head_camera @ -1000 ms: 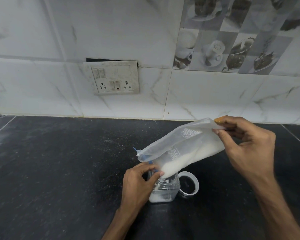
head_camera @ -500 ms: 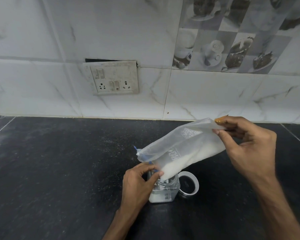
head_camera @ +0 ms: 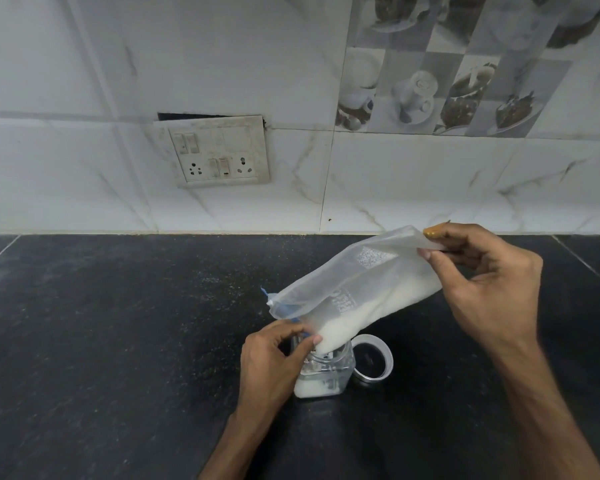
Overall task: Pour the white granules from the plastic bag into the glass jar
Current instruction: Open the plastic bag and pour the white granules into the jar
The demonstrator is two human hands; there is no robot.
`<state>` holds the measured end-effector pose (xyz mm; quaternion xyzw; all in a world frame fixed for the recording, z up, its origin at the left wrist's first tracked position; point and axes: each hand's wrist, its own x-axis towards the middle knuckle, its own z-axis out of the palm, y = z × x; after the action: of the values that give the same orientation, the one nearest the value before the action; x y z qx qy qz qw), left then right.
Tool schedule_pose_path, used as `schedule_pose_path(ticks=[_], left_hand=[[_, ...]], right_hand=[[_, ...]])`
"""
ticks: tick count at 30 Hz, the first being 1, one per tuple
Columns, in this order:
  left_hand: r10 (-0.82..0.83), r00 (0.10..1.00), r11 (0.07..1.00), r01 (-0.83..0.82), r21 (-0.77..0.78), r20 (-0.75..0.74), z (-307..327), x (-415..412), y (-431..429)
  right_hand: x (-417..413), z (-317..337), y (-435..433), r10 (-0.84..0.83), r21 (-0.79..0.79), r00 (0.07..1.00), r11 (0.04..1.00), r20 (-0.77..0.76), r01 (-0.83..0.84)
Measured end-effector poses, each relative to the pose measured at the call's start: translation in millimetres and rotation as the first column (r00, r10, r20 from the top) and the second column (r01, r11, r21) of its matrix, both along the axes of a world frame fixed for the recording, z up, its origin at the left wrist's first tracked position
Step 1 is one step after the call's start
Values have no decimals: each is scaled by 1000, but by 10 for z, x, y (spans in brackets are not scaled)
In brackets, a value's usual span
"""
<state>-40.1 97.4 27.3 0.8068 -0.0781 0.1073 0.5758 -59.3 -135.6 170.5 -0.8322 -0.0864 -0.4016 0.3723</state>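
Nothing much new: still pinching the plastic bag (head_camera: 361,282) up by its end with right grip (head_camera: 492,285), still clutching the glass jar (head_camera: 329,375) at its neck with left grip (head_camera: 271,365). Slow pour, basically.

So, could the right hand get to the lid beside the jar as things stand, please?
Likely yes, but not freely: the right hand pinches the raised end of the bag, tilted into the jar. The lid lies uncovered on the counter right of the jar; only that grip hinders.
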Motion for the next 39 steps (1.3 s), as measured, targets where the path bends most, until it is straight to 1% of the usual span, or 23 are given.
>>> schedule_pose_path(ticks=[3, 9, 12, 15, 18, 21, 25, 28, 31, 34, 37, 39], left_hand=[[-6, 1000, 1000, 7, 8, -2, -17, 14, 8], [5, 1000, 1000, -5, -6, -16, -5, -3, -3], [-3, 1000, 1000, 3, 6, 3, -1, -7, -4], [5, 1000, 1000, -5, 7, -5, -4, -3, 2], [-11, 1000, 1000, 11, 20, -2, -4, -2, 2], [6, 1000, 1000, -5, 16, -15, 20, -10, 6], [-9, 1000, 1000, 9, 8, -15, 44, -19, -5], [7, 999, 1000, -7, -11, -41, 50, -24, 5], [-8, 1000, 1000, 8, 11, -14, 38, -13, 4], [-2, 1000, 1000, 2, 2, -22, 54, -20, 3], [0, 1000, 1000, 0, 21, -13, 29, -10, 11], [9, 1000, 1000, -8, 24, -24, 29, -10, 13]], right_hand=[[-4, 3, 10, 8, -15, 1000, 1000, -12, -8], [-11, -37, 14, 13, 21, 1000, 1000, -1, -13], [-9, -55, 8, 2, 62, 1000, 998, 2, -2], [-11, -72, 14, 15, 46, 1000, 999, -7, -15], [-16, -79, 19, 10, 62, 1000, 998, 5, -10], [-17, -79, 38, 27, 28, 1000, 999, -3, -27], [-3, -52, 22, 24, 87, 1000, 996, 10, -25], [1, -52, 24, 41, 59, 999, 997, -14, -40], [7, -55, 17, 29, 98, 1000, 995, -5, -28], [6, -71, 29, 39, 78, 999, 996, -15, -38], [4, -76, 27, 22, 100, 1000, 995, -12, -21], [6, -65, 16, 15, 86, 1000, 996, -15, -14]])
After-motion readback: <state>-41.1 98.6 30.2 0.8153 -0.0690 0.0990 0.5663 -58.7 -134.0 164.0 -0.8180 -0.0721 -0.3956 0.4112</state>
